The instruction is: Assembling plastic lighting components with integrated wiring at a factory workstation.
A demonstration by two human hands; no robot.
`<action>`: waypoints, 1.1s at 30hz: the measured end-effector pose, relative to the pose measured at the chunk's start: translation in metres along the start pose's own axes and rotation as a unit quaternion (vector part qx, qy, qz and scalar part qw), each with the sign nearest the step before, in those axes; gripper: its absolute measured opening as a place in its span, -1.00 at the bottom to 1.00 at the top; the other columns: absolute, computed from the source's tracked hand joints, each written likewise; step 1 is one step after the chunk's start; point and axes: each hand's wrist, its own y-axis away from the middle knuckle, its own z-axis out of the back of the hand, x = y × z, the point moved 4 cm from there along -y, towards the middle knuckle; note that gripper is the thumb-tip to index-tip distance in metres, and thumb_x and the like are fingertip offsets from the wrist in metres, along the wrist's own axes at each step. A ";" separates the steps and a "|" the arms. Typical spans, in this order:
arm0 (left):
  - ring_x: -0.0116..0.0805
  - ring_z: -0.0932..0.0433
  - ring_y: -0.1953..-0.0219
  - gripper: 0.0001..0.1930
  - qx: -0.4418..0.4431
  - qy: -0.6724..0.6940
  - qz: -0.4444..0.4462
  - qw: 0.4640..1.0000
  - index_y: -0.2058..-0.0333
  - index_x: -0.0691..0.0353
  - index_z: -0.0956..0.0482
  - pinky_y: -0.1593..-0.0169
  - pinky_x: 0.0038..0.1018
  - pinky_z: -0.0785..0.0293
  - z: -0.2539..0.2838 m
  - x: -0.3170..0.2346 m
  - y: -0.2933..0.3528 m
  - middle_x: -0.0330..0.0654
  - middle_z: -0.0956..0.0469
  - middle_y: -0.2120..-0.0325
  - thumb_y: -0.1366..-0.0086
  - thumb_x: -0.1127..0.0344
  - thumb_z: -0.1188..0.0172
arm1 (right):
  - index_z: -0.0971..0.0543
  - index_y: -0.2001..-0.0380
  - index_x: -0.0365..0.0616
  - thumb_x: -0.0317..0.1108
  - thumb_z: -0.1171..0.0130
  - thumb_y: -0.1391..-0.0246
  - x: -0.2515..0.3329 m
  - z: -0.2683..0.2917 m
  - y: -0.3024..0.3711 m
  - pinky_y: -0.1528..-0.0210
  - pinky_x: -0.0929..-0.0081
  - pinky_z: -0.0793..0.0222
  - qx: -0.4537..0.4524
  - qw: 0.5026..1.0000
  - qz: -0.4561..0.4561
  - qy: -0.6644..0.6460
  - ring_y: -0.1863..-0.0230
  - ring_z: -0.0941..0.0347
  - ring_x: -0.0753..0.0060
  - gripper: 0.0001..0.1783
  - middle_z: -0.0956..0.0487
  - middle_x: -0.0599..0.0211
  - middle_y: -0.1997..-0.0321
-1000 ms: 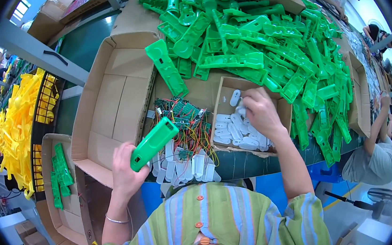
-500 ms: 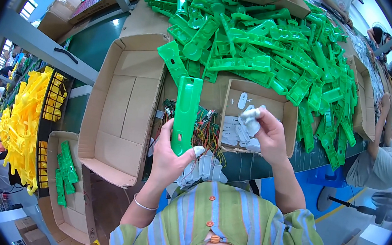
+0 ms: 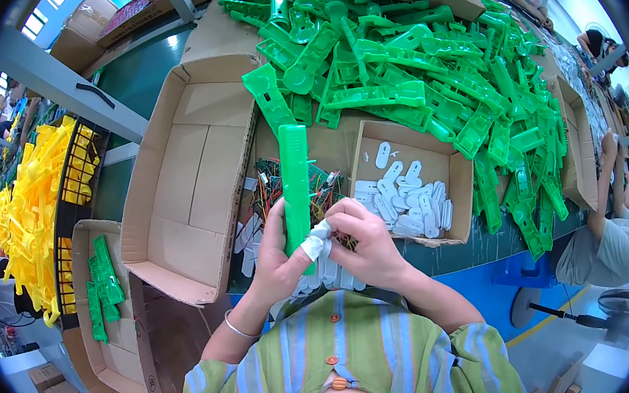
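Note:
A long green plastic housing (image 3: 294, 187) stands tilted in front of me, turned partly edge-on. My left hand (image 3: 276, 265) is closed around its lower part, with the thumb on the near side. Against the housing's lower right edge, my right hand (image 3: 366, 247) pinches with its fingertips. White coverings wrap some fingertips, and whatever the right hand holds is hidden. Just right of the hands, small white oval plastic pieces (image 3: 419, 207) lie in a shallow cardboard box (image 3: 447, 160). Circuit boards with coloured wires (image 3: 267, 180) lie behind the housing, and white plastic parts (image 3: 333, 276) show below the hands.
A large heap of green housings (image 3: 417, 70) covers the far side of the table. At left stands a big cardboard tray (image 3: 199, 178), with a smaller tray (image 3: 120, 363) of green parts below it. Yellow parts (image 3: 37, 208) fill a black rack. Other people work around.
My right hand has come left from the box of white pieces to the housing's lower end. The housing has turned from face-on to nearly edge-on in my left hand.

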 end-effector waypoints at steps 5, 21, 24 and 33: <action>-0.33 -0.35 -0.02 -0.17 0.039 -0.007 -0.059 0.997 -0.30 0.24 0.22 -0.07 -0.43 -0.30 -0.003 -0.005 -0.005 -0.07 -0.26 -0.07 -0.23 0.26 -0.15 | -0.49 0.40 -0.26 -0.51 -0.12 -0.02 0.000 0.004 0.001 0.48 0.61 -0.26 -0.012 0.988 -0.103 -0.114 0.52 -0.32 0.67 -0.94 -0.42 0.40 0.55; -0.38 -0.42 0.11 -0.14 0.028 -0.103 -0.040 0.994 -0.31 0.26 0.23 0.03 -0.48 -0.37 0.002 0.001 0.008 -0.10 -0.35 0.03 -0.18 0.32 -0.15 | -0.46 0.57 -0.29 -0.54 -0.12 0.09 0.024 -0.005 -0.005 0.58 0.43 -0.27 -0.011 0.988 0.048 0.145 0.62 -0.44 0.29 -0.93 -0.44 0.23 0.66; -0.39 -0.45 0.19 -0.25 -0.027 -0.003 -0.006 1.000 -0.28 0.28 0.10 0.10 -0.45 -0.41 0.022 0.008 0.009 -0.10 -0.37 0.10 -0.19 0.35 -0.12 | -0.55 0.43 -0.29 -0.56 -0.09 0.02 0.010 0.001 -0.016 0.44 0.52 -0.40 0.061 0.997 -0.047 -0.012 0.47 -0.51 0.56 -0.92 -0.54 0.28 0.54; -0.35 -0.50 0.25 -0.50 -0.210 0.037 -0.088 0.973 -0.13 0.39 -0.16 0.07 -0.38 -0.43 0.069 -0.006 0.015 -0.11 -0.47 0.31 -0.28 0.32 -0.04 | -0.51 0.41 -0.19 -0.56 -0.22 0.22 -0.002 -0.006 -0.049 0.24 0.29 -0.35 -0.083 0.896 0.194 0.391 0.34 -0.41 0.22 -0.80 -0.47 0.23 0.36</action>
